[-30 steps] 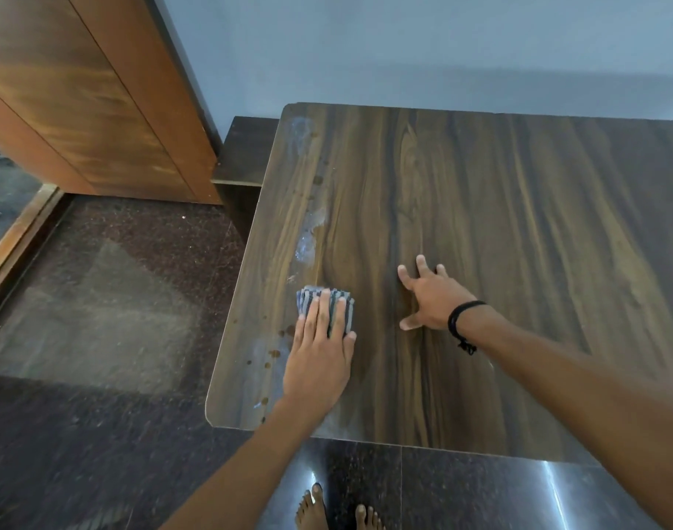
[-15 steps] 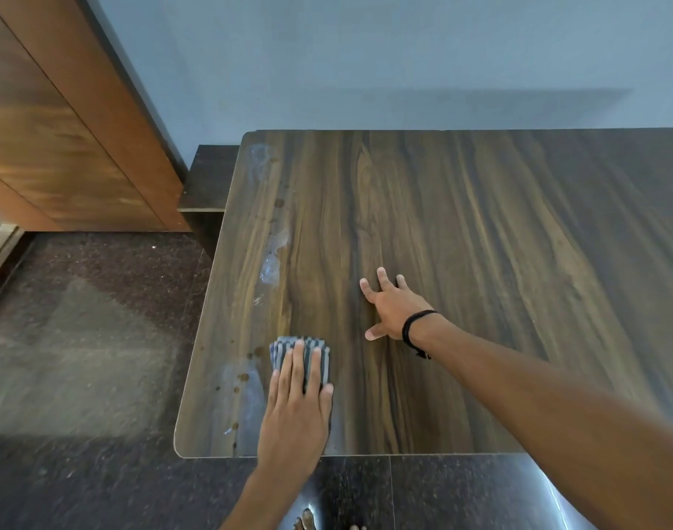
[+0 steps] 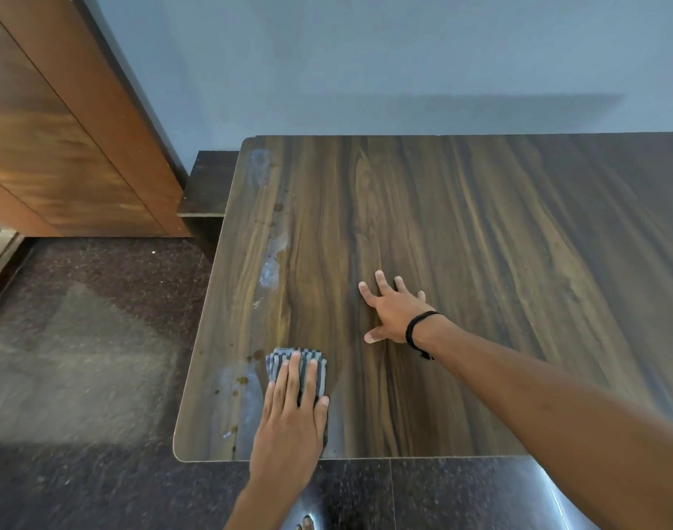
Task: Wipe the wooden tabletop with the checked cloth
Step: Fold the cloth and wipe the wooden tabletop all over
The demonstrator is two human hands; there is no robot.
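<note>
A dark wooden tabletop (image 3: 480,262) fills the right of the head view. The folded blue-grey checked cloth (image 3: 279,363) lies near the table's front left corner. My left hand (image 3: 293,422) lies flat on top of the cloth and presses it down; most of the cloth is hidden under the palm. My right hand (image 3: 394,311), with a black wristband, rests flat on the bare wood to the right and further back, fingers spread. Whitish smears (image 3: 270,271) and small brown spots (image 3: 243,380) run along the table's left edge.
A blue-grey wall stands directly behind the table. A wooden door (image 3: 67,139) is at the left. A low dark ledge (image 3: 208,185) sits by the table's back left corner. The floor (image 3: 78,338) is dark speckled stone. My toes (image 3: 308,524) show under the front edge.
My left hand has slid the cloth back toward the table's front edge. The head has tilted, so more wall shows. My right hand has stayed planted on the wood.
</note>
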